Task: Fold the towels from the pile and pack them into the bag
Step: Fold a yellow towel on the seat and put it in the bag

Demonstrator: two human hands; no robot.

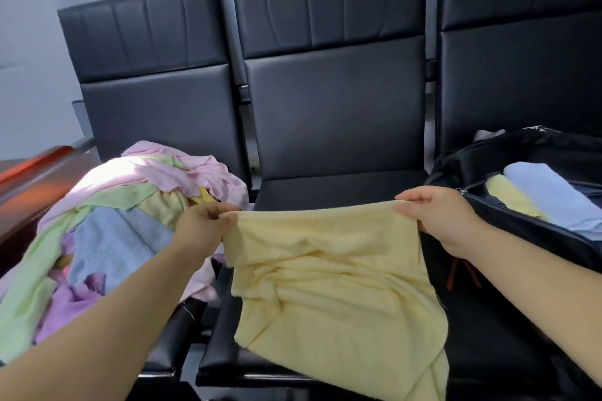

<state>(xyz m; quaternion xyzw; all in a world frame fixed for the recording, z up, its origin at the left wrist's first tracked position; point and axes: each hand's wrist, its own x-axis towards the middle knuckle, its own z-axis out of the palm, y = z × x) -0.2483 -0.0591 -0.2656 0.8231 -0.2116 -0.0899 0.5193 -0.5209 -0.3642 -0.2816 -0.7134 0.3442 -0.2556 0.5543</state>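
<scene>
A pale yellow towel (332, 286) hangs stretched between my hands over the middle black seat (335, 185). My left hand (203, 226) pinches its top left corner and my right hand (436, 215) pinches the top right corner. The towel's lower part drapes crumpled over the seat's front edge. A pile of towels (114, 215) in pink, green, blue, purple and yellow lies on the left seat. An open black bag (508, 225) sits on the right seat, holding a folded yellow towel (511, 198) and a folded light blue towel (553, 195).
Three black padded chairs stand in a row against a grey wall. A reddish-brown table edge (35, 172) runs along the far left beside the pile. Red straps (456, 273) hang on the bag's front.
</scene>
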